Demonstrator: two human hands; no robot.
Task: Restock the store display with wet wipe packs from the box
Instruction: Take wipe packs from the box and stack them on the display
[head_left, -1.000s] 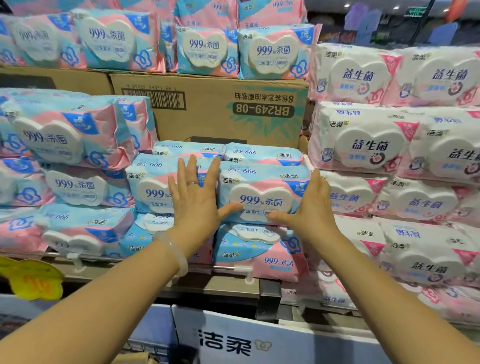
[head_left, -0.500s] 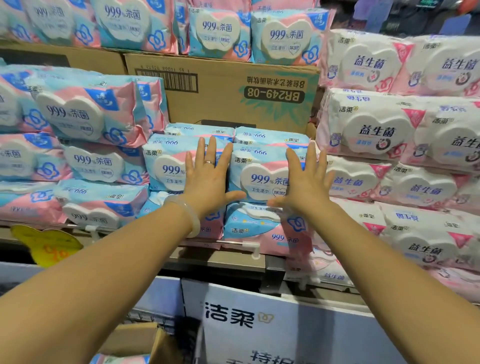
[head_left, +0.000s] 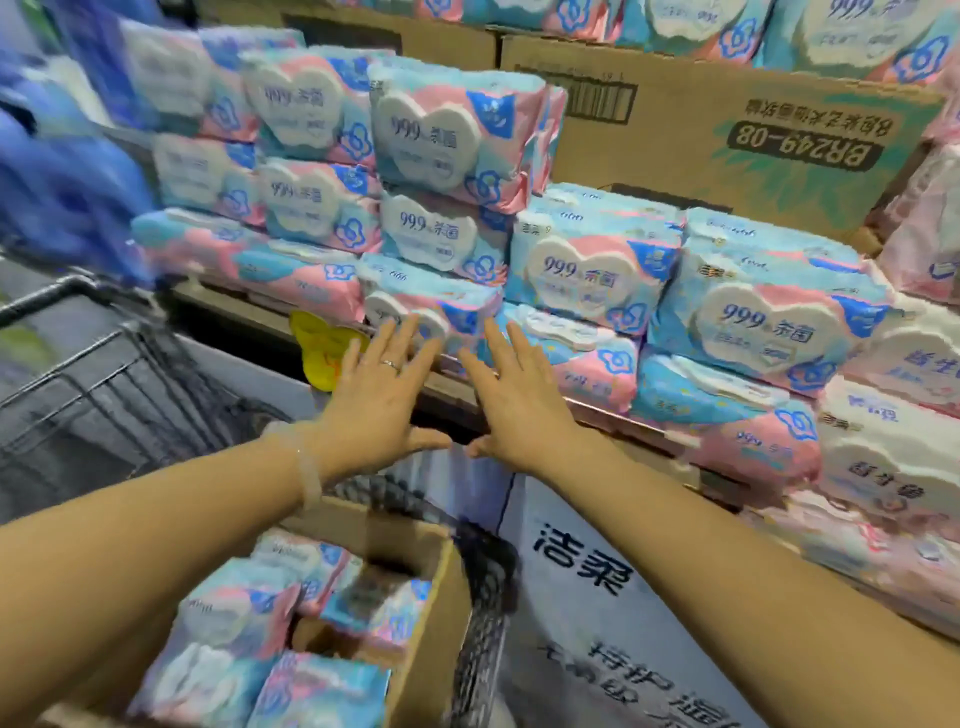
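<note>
Pulled back off the shelf stack, both empty. Left hand (head_left: 376, 395) flat, fingers spread; box (head_left: 415, 613) of packs (head_left: 234, 613) now below it. Right hand (head_left: 519, 400) flat, alongside. Stack squared; likely next grab from box.

Left-side packs (head_left: 202, 130) motion-blurred; box (head_left: 431, 587) cut off at bottom edge.

Pink-blue wet wipe packs (head_left: 592, 270) stacked on display shelf (head_left: 613, 415), more in open box (head_left: 415, 613)
</note>
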